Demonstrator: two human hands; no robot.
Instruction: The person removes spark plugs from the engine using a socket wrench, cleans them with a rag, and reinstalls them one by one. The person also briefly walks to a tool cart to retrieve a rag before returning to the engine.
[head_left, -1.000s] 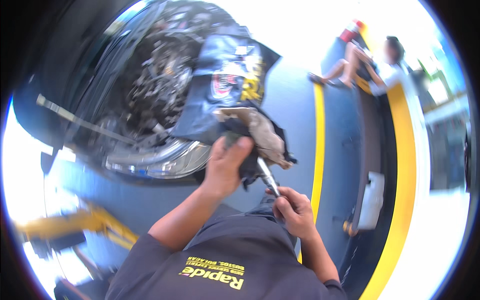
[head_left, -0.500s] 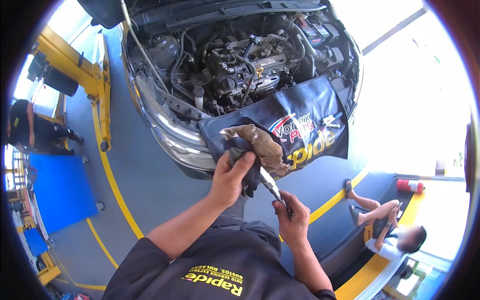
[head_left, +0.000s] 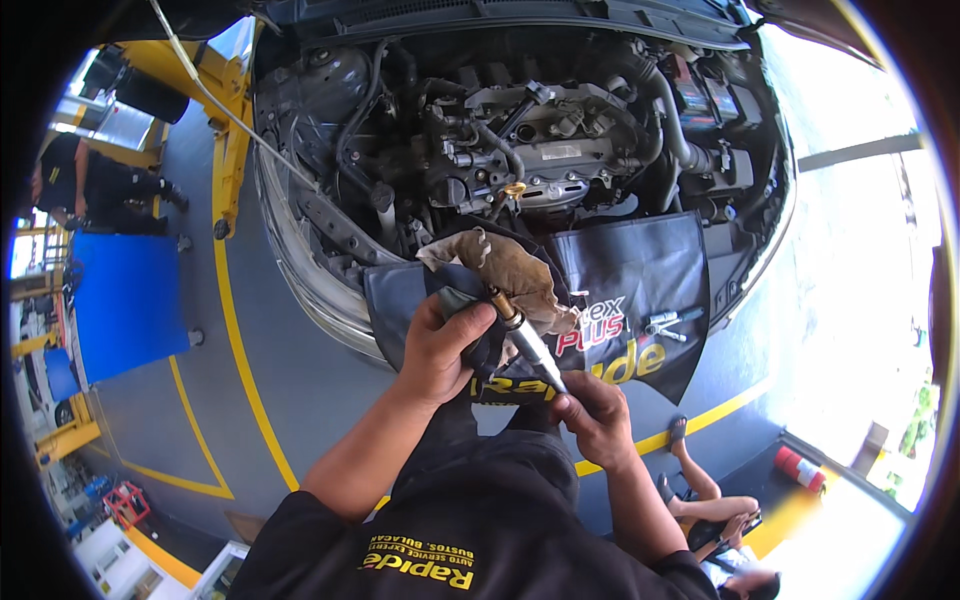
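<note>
My left hand [head_left: 440,350] grips a crumpled tan rag [head_left: 520,280] bundled with dark cloth. My right hand [head_left: 598,410] is closed on a slim metal tool [head_left: 537,355], silver along its shaft with a brass-coloured upper end, which lies against the rag. Beneath the bundle, a black printed fender cover [head_left: 645,260] drapes over the front of a dark car. Small chrome tools [head_left: 668,325] rest on it. Beyond is the exposed engine [head_left: 540,150], with a yellow dipstick loop [head_left: 514,190].
A yellow lift [head_left: 225,100] stands left, near a co-worker [head_left: 95,175] and a blue board [head_left: 125,300]. Another person [head_left: 720,505] sits at lower right beside a red extinguisher [head_left: 800,470]. A thin prop rod [head_left: 200,80] crosses the car's left corner.
My view has swung round to face the engine bay squarely. The metal tool's brass-coloured end, earlier hidden in the cloth, now shows above my left thumb.
</note>
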